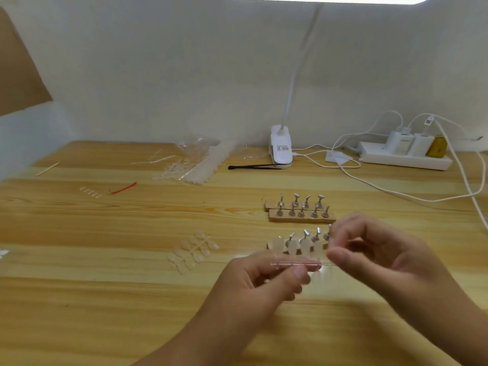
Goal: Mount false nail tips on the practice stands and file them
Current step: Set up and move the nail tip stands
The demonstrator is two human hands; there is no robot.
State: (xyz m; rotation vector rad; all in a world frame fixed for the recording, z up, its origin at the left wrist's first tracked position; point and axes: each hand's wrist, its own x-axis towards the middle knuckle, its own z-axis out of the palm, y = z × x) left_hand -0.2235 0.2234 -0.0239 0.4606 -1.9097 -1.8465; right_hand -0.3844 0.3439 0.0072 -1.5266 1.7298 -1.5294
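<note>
My left hand (266,280) pinches one end of a clear strip of false nail tips (295,249), held just above the table. My right hand (369,249) pinches the strip's other end, fingers curled. Behind the strip stands a wooden practice stand (311,240) with several metal pegs, partly hidden by the tips and my right fingers. Two more wooden stands (301,208) with metal pegs sit side by side further back. Another strip of nail tips (194,252) lies flat on the table to the left.
A heap of clear nail strips and plastic bags (192,162) lies at the back. Beyond: a white clip lamp (281,147), black tweezers (253,167), a power strip (406,154) with chargers and trailing white cables (396,194). A red twist tie (122,188) and wooden stick (47,169) lie left.
</note>
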